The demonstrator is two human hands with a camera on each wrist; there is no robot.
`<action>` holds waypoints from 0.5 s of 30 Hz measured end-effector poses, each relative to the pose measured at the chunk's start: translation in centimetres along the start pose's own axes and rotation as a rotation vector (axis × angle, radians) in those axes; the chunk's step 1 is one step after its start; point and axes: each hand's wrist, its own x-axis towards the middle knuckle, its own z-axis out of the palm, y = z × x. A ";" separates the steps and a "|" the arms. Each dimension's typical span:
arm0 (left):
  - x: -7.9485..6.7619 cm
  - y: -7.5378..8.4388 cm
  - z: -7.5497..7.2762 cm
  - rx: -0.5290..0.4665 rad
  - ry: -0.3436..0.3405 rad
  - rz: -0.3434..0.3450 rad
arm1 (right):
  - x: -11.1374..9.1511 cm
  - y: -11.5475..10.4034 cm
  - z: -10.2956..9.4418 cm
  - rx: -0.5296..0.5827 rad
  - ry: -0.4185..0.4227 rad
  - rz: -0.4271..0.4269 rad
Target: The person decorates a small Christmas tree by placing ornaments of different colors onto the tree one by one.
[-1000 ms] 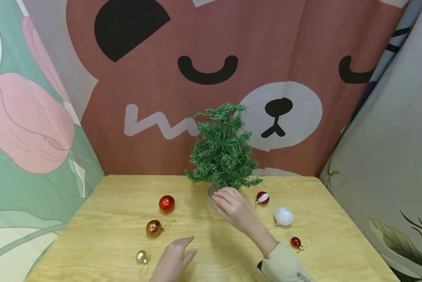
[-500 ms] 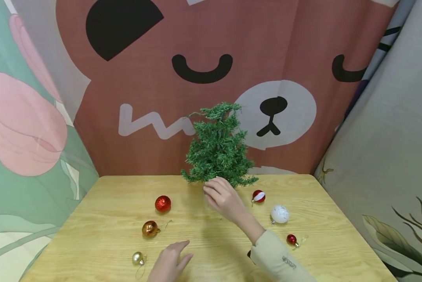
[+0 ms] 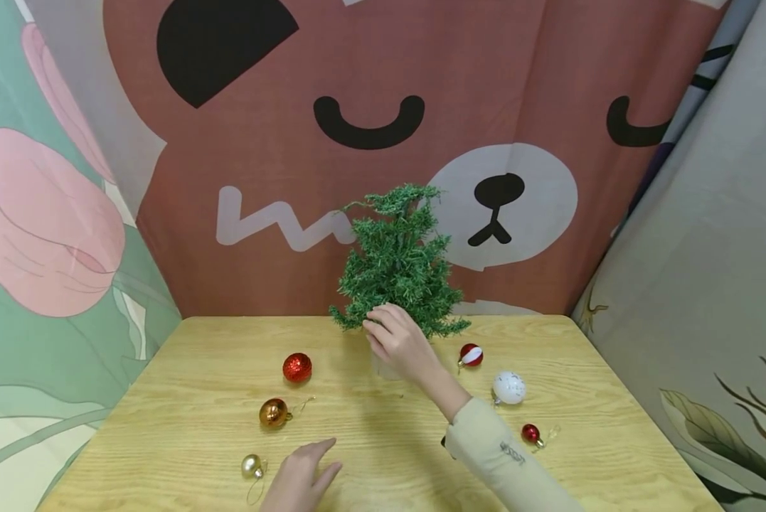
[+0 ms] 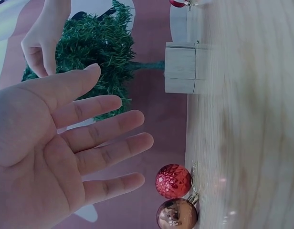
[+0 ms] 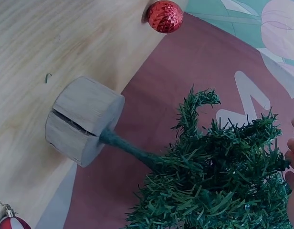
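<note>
A small green artificial Christmas tree (image 3: 398,267) stands upright on a pale round wooden base (image 5: 85,119). My right hand (image 3: 400,345) is at the front of its lower branches, fingers loosely bent. In the right wrist view, the fingertips (image 5: 292,160) lie right at the branch tips. My left hand (image 3: 298,478) hovers near the table's front, with nothing in it; the left wrist view shows its open palm (image 4: 56,152) and spread fingers. Left of the tree lie a glittery red ball ornament (image 3: 297,368), a copper-gold one (image 3: 274,412) and a small pale-gold one (image 3: 251,466).
On the right of the wooden table (image 3: 184,398) are a red-and-white ball ornament (image 3: 471,355), a white speckled one (image 3: 508,387) and a small red one (image 3: 531,434). A curtain with a bear print (image 3: 261,163) hangs right behind the table. A green scrap (image 5: 48,78) lies near the base.
My right hand has risen from the tree's base to its lower branches. The left hand has shifted slightly left and down in the view. The ornaments stay in place.
</note>
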 end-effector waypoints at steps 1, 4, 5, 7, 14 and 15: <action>-0.1 -0.1 0.0 0.004 -0.005 0.002 | 0.1 0.1 0.1 -0.007 -0.005 0.001; -0.2 -0.2 -0.2 0.006 -0.010 0.007 | 0.3 0.3 0.3 -0.028 -0.036 0.025; -0.3 -0.2 -0.2 0.007 -0.009 0.006 | 0.4 0.4 0.4 -0.032 -0.048 0.038; -0.3 -0.3 -0.3 0.007 -0.008 0.005 | 0.6 0.5 0.5 -0.041 -0.073 0.065; -0.8 -0.7 -0.7 0.000 -0.015 -0.011 | 0.9 0.7 0.9 -0.051 -0.110 0.138; -0.8 -0.8 -0.7 -0.001 -0.018 -0.012 | 0.9 0.8 1.0 -0.051 -0.112 0.149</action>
